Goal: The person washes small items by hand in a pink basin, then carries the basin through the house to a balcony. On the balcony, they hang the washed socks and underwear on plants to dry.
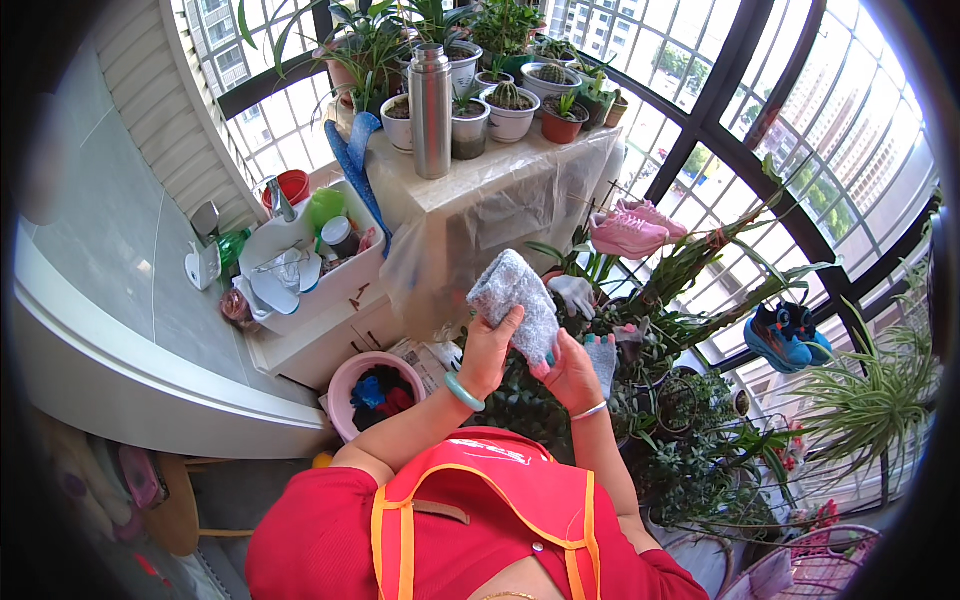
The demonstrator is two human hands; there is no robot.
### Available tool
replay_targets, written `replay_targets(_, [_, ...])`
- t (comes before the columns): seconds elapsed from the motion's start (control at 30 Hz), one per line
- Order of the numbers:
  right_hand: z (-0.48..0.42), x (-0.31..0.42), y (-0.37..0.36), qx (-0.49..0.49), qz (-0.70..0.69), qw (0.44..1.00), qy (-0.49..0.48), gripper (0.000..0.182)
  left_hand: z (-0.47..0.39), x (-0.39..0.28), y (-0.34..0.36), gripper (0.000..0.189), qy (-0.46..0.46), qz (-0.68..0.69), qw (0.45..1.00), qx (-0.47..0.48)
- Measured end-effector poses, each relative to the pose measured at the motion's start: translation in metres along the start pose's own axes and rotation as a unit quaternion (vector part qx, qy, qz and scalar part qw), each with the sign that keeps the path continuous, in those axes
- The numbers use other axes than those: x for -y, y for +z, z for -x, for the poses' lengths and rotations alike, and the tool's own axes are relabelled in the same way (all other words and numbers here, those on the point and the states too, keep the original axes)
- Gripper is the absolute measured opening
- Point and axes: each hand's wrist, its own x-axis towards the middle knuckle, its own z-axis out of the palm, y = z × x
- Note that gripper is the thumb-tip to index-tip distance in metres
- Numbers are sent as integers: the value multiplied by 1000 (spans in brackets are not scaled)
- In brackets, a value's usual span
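Observation:
A folded grey knitted glove or sock, with pink and teal showing at its lower end, is held up between both hands. My left hand grips its lower left side, thumb on top. My right hand pinches the lower end near the pink and teal parts. Just right of my right hand, a grey knitted glove with teal fingertips lies over the plants. A pale glove rests among the leaves beyond. A pink tub with dark, blue and red cloth stands to the lower left.
Ahead, a plastic-covered table bears potted cacti and a steel thermos flask. A cluttered white sink stands left. Dense potted plants fill the right. Pink shoes and blue shoes hang by the window bars.

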Motion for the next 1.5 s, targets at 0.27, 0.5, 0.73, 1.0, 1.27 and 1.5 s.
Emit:
replay_targets(0.27, [-11,3,-1,-117,94,969,-195,12,-2,24,-36,22,-238,62,969,10])
replay_targets(0.5, [-6,8,5,-136,68,964,-220,13,19,27,-39,85,-73,-309,948,24])
replay_targets(0.73, [2,0,21,-94,123,973,-173,15,27,20,-15,82,180,-525,809,193])
replay_targets(1.0, [5,12,11,-64,304,925,-217,24,16,21,-27,28,-39,-286,956,54])
replay_targets(1.27, [-2,-10,-32,-58,371,924,-70,29,6,23,-40,27,-208,62,976,-5])
replay_targets(1.5, [-13,-46,-56,-126,255,955,-83,20,9,40,-63,23,-260,146,955,-15])
